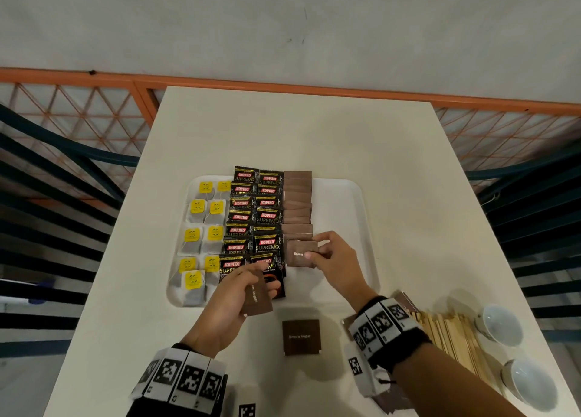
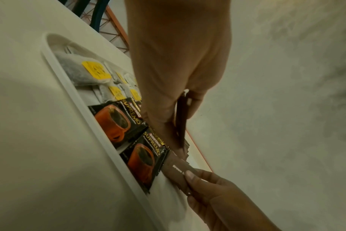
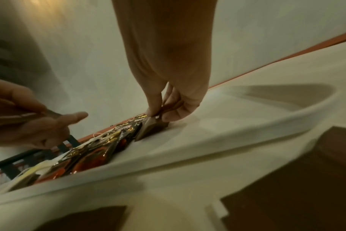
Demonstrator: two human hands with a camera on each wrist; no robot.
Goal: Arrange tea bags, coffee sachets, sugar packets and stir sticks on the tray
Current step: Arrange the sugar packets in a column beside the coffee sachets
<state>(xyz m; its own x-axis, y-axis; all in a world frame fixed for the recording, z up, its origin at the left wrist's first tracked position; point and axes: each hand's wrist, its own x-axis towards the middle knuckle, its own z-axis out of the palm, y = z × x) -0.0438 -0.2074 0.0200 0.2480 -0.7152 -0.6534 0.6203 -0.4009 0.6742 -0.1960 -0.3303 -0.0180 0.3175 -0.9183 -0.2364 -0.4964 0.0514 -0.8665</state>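
Observation:
A white tray [image 1: 352, 203] holds tea bags with yellow tags [image 1: 201, 237] on its left, black coffee sachets [image 1: 254, 218] in the middle and a column of brown sugar packets [image 1: 297, 203] beside them. My right hand [image 1: 330, 256] pinches a brown sugar packet [image 1: 298, 253] low over the near end of that column; the packet [image 3: 152, 125] touches the tray floor at one edge. My left hand [image 1: 242, 287] grips a small stack of brown sugar packets [image 1: 257, 300] above the tray's near rim. Wooden stir sticks [image 1: 452, 331] lie on the table at the right.
One brown sugar packet [image 1: 301, 336] lies on the table in front of the tray. More brown packets [image 1: 390, 401] sit under my right forearm. Two white cups [image 1: 500, 324] stand at the table's right edge. An orange mesh fence [image 1: 78, 118] runs behind the table.

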